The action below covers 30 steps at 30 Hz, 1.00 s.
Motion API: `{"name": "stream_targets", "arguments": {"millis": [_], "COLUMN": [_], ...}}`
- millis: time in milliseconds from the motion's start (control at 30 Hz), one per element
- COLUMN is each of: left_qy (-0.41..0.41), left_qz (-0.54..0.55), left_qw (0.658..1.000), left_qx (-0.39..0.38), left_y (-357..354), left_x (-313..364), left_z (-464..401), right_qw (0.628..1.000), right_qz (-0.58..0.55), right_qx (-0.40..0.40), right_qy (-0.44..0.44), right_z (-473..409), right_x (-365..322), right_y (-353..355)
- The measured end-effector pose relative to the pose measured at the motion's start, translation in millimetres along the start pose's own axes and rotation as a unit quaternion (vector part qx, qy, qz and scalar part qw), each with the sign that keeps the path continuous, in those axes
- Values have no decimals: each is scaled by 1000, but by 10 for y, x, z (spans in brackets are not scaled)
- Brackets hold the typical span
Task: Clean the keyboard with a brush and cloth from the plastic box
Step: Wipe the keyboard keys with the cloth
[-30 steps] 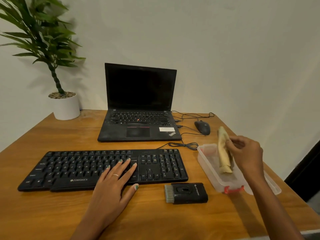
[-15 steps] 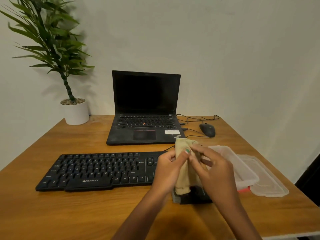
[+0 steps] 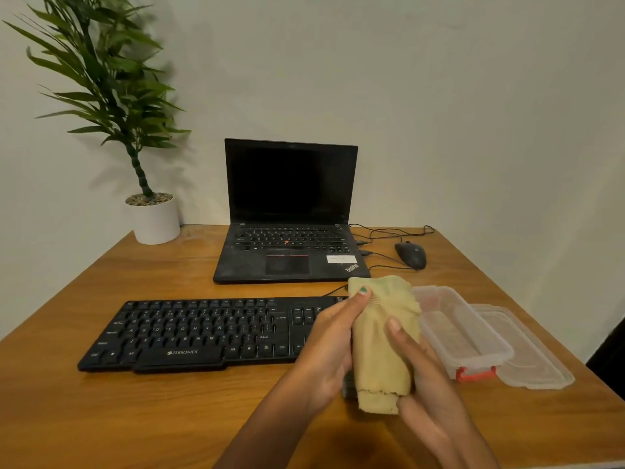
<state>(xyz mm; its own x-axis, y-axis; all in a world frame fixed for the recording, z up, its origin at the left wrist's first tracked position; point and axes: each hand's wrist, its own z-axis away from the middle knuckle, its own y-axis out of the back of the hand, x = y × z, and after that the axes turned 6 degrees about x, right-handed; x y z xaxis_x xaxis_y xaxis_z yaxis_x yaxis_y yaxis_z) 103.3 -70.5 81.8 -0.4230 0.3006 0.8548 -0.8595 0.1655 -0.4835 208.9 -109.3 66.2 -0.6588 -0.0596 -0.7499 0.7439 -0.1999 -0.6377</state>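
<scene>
A: What has changed?
B: The yellow cloth (image 3: 380, 336) is out of the plastic box (image 3: 465, 333); a second ago only the right hand (image 3: 419, 377) held it there. Now the left hand's (image 3: 324, 346) grip pinches its top too, over the keyboard's (image 3: 203, 330) right end.
A: And the brush?
B: Mostly hidden behind the cloth on the counter (image 3: 135, 418). I judge wiping comes next.

Bare forearms without sleeves, green polish on a left thumbnail (image 3: 363, 290), two hands unadorned.
</scene>
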Motion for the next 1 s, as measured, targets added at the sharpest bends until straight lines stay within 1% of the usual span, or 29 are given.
{"name": "stream_targets", "arguments": {"millis": [100, 200, 233, 267, 300, 333, 400, 433, 500, 533, 567, 600, 633, 700, 733, 800, 833, 867, 900, 967, 1000], "left_qy": [-79, -128, -150, -180, -204, -216, -188, -163, -122, -110, -104, -100, -95, -81, -77, -82, -90, -100, -113, -139, -149], "left_qz": [-125, -218, -252, -304, -368, -442, -588, -655, -755, -784, -803, -815, -822, -824, -823, -819, -817, -814, -812, -811, -811], "left_qw": [989, 967, 954, 934, 905, 868, 785, 737, 643, 610, 585, 567, 558, 555, 557, 560, 562, 565, 565, 562, 559], "left_qx": [15, 45, 55, 65, 70, 70, 48, 27, -23, -40, -50, -57, -63, -75, -81, -91, -92, -92, -90, -85, -83], "left_y": [33, 157, 242, 339, 439, 541, 721, 784, 858, 886, 912, 940, 970, 1018, 1038, 1068, 1071, 1086, 1094, 1126, 1134], "left_x": [-8, 45, 69, 92, 121, 143, 175, 191, 193, 185, 171, 158, 146, 133, 125, 106, 98, 82, 70, 47, 41], "left_z": [-35, -116, -158, -209, -255, -313, -445, -514, -642, -711, -770, -828, -879, -945, -966, -996, -998, -1004, -1004, -1003, -1001], "right_qw": [999, 998, 997, 995, 992, 987, 962, 936, 861, 822, 785, 750, 716, 654, 622, 542, 511, 490, 478, 443, 443], "right_qz": [-31, -9, 2, 16, 37, 69, 170, 244, 401, 465, 522, 571, 612, 683, 719, 802, 831, 849, 859, 879, 878], "right_qx": [27, 65, 76, 87, 101, 116, 154, 165, 149, 132, 114, 100, 88, 78, 81, 87, 84, 70, 44, -29, -55], "right_qy": [-25, 7, 22, 39, 59, 84, 148, 191, 275, 302, 314, 320, 323, 315, 298, 233, 203, 183, 177, 176, 171], "right_z": [-54, -113, -124, -135, -144, -153, -218, -272, -408, -503, -595, -703, -822, -1066, -1166, -1307, -1315, -1350, -1364, -1368, -1352], "right_x": [22, -22, -57, -101, -146, -192, -270, -301, -342, -339, -323, -288, -237, -128, -77, 2, 32, 106, 195, 326, 314], "right_y": [13, 78, 102, 124, 140, 144, 133, 118, 68, 42, 15, -4, -11, -14, -15, -56, -99, -135, -153, -124, -86]}}
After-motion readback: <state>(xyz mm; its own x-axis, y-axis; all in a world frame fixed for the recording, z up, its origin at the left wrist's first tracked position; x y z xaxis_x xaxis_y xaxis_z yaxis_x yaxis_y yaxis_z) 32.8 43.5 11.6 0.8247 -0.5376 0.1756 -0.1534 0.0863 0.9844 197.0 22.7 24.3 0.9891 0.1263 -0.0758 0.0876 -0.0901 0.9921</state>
